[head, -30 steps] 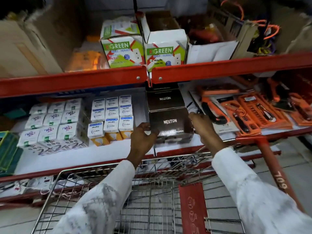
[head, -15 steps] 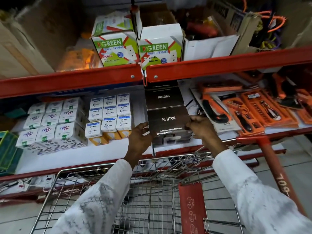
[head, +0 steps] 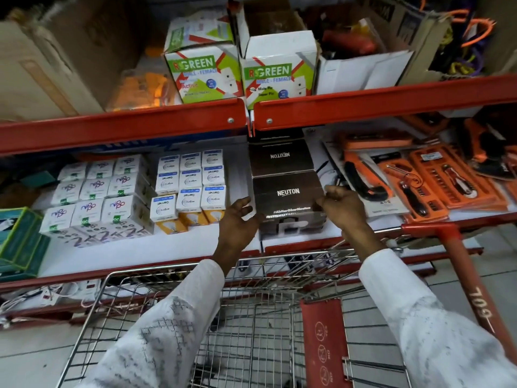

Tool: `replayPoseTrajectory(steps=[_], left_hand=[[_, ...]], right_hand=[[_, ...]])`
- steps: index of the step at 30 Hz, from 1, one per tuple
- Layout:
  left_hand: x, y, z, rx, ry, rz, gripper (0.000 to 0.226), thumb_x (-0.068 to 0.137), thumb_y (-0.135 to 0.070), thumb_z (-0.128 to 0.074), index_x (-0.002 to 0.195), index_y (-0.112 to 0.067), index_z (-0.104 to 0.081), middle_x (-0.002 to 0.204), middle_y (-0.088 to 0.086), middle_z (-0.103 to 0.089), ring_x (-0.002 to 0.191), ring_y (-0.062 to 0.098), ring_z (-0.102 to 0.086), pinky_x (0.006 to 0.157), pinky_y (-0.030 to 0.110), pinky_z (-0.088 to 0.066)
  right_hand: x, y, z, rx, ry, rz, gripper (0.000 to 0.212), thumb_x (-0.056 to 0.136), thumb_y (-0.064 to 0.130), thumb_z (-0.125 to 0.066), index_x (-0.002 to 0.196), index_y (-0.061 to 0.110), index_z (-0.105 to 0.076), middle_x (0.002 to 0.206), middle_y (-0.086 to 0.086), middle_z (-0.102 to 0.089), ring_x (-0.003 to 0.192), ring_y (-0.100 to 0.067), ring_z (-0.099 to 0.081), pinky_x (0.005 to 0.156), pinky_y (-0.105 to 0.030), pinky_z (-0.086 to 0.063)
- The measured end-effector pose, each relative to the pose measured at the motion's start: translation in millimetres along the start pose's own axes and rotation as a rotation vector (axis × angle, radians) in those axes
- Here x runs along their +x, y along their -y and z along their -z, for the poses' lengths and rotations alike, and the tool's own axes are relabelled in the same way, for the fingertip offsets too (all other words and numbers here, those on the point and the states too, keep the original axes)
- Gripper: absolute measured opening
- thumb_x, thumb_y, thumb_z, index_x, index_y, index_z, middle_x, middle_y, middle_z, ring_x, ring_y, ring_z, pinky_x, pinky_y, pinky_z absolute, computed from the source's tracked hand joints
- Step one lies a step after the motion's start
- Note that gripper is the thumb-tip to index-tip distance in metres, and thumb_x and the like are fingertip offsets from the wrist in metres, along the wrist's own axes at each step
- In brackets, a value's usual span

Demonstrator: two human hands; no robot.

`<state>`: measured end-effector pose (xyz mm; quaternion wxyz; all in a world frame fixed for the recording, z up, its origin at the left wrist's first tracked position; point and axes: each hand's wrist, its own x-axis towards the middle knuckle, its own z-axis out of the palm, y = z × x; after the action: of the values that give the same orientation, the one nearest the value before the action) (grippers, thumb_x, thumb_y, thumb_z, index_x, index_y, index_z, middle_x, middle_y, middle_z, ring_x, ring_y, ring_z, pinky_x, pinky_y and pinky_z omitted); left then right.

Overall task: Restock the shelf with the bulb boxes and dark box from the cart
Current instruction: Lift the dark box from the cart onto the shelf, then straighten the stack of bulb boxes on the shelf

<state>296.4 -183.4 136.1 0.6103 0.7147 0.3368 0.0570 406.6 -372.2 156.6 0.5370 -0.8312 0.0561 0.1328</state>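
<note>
At centre frame, on the shelf: the dark box [head: 289, 201] is seen resting near the front edge of the middle shelf [head: 156, 247], directly in front of a second, similar box [head: 281, 158].
Left hand: the left hand [head: 237, 221] is held loosely open against the box's left front corner, fingers spread; whether it presses or merely touches cannot be told.
Right hand: the right hand [head: 340, 204] is curled at the box's right edge, fingers bent inward; no firm clamp on the box is shown.
Bulb boxes: the bulb boxes [head: 187, 189] are stacked in neat rows left of centre, just beside the dark box, with another white batch [head: 98, 197] further left.
Cart: the cart [head: 251, 317] fills the lower frame; its wire basket appears bare where it is visible.
Step in hand: the dark box is judged to be in final placement, being squared up on the shelf.
Next move: a slight push back to line up with the box behind is probably called for, then both hands would be freed.
Progress: restocking seems nearly complete.
</note>
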Motion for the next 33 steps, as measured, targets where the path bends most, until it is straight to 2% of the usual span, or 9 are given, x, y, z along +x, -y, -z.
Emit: replayPoseTrajectory(steps=[6, 10, 13, 15, 18, 22, 27, 30, 33], left_hand=[[-14.9, 33.0, 60.2, -0.117, -0.252, 0.008, 0.046, 0.077, -0.039, -0.078, 0.116, -0.017, -0.068, 0.114, 0.011, -0.076, 0.1, 0.032, -0.074, 0.088, 0.052, -0.062], [-15.0, 66.9, 116.8, -0.375, -0.405, 0.146, 0.036, 0.093, -0.02, -0.07, 0.124, -0.002, -0.065, 0.112, 0.02, -0.074, 0.097, 0.037, -0.072, 0.078, 0.04, -0.06], [-1.6, 76.8, 144.2, -0.501, -0.441, 0.26, 0.05, 0.092, -0.024, -0.072, 0.134, -0.001, -0.059, 0.098, 0.01, -0.07, 0.095, 0.038, -0.072, 0.078, 0.038, -0.059], [10.0, 78.2, 155.4, -0.543, -0.397, 0.294, 0.061, 0.088, -0.029, -0.077, 0.139, -0.003, -0.055, 0.11, 0.017, -0.067, 0.095, 0.035, -0.073, 0.089, 0.044, -0.06], [22.0, 75.7, 166.1, -0.579, -0.295, 0.271, 0.065, 0.087, -0.022, -0.079, 0.143, -0.005, -0.051, 0.134, 0.024, -0.061, 0.076, 0.02, -0.074, 0.096, 0.05, -0.059], [36.5, 71.5, 169.4, -0.681, -0.271, 0.282, 0.08, 0.081, -0.017, -0.084, 0.149, -0.013, -0.043, 0.13, 0.029, -0.06, 0.075, 0.024, -0.069, 0.1, 0.054, -0.056], [51.0, 76.4, 171.7, -0.692, -0.27, 0.3, 0.07, 0.083, -0.024, -0.082, 0.144, -0.013, -0.049, 0.123, 0.023, -0.068, 0.081, 0.033, -0.067, 0.089, 0.046, -0.062], [58.5, 80.1, 171.9, -0.663, -0.281, 0.282, 0.069, 0.082, -0.028, -0.083, 0.14, -0.005, -0.053, 0.125, 0.023, -0.069, 0.074, 0.027, -0.069, 0.074, 0.037, -0.065], [64.7, 80.7, 171.2, -0.627, -0.307, 0.291, 0.068, 0.081, -0.032, -0.083, 0.138, -0.007, -0.056, 0.13, 0.023, -0.067, 0.074, 0.027, -0.071, 0.066, 0.031, -0.066]], right_hand=[[-56.4, 36.6, -21.7, -0.063, -0.285, 0.431, 0.038, 0.086, 0.019, -0.066, 0.124, 0.018, -0.066, 0.124, -0.008, -0.063, 0.106, -0.023, -0.064, 0.09, -0.034, -0.055], [-95.7, 53.0, -73.4, -0.038, -0.14, 0.598, 0.031, 0.086, 0.014, -0.065, 0.117, 0.018, -0.068, 0.109, -0.006, -0.064, 0.084, -0.015, -0.065, 0.072, -0.017, -0.054], [-105.9, 47.2, -127.0, -0.103, 0.043, 0.485, 0.035, 0.086, 0.022, -0.066, 0.121, 0.016, -0.065, 0.112, -0.005, -0.067, 0.091, -0.016, -0.065, 0.076, -0.027, -0.056], [-105.4, 41.5, -156.0, -0.084, 0.149, 0.337, 0.04, 0.088, 0.025, -0.066, 0.126, 0.012, -0.062, 0.123, -0.003, -0.067, 0.105, -0.019, -0.065, 0.081, -0.025, -0.053], [-96.8, 42.4, -185.7, -0.017, 0.154, 0.117, 0.044, 0.091, 0.027, -0.064, 0.13, 0.006, -0.059, 0.134, -0.009, -0.063, 0.122, -0.025, -0.06, 0.09, -0.023, -0.042], [-78.7, 42.5, -209.3, 0.03, 0.131, -0.052, 0.065, 0.091, 0.037, -0.063, 0.144, 0.005, -0.043, 0.144, -0.012, -0.056, 0.13, -0.027, -0.054, 0.101, -0.029, -0.041], [-51.0, 32.4, -233.9, 0.163, 0.107, -0.203, 0.093, 0.064, 0.062, -0.07, 0.141, 0.016, -0.046, 0.126, -0.01, -0.068, 0.116, -0.028, -0.064, 0.104, -0.047, -0.05], [-46.9, 32.3, -238.5, 0.279, 0.112, -0.257, 0.071, 0.081, 0.038, -0.072, 0.142, 0.012, -0.046, 0.086, 0.003, -0.067, 0.091, -0.018, -0.068, 0.102, -0.046, -0.052], [-42.8, 27.9, -241.7, 0.29, 0.123, -0.25, 0.062, 0.085, 0.034, -0.07, 0.141, 0.018, -0.048, 0.094, 0.0, -0.068, 0.096, -0.019, -0.07, 0.102, -0.046, -0.052]])
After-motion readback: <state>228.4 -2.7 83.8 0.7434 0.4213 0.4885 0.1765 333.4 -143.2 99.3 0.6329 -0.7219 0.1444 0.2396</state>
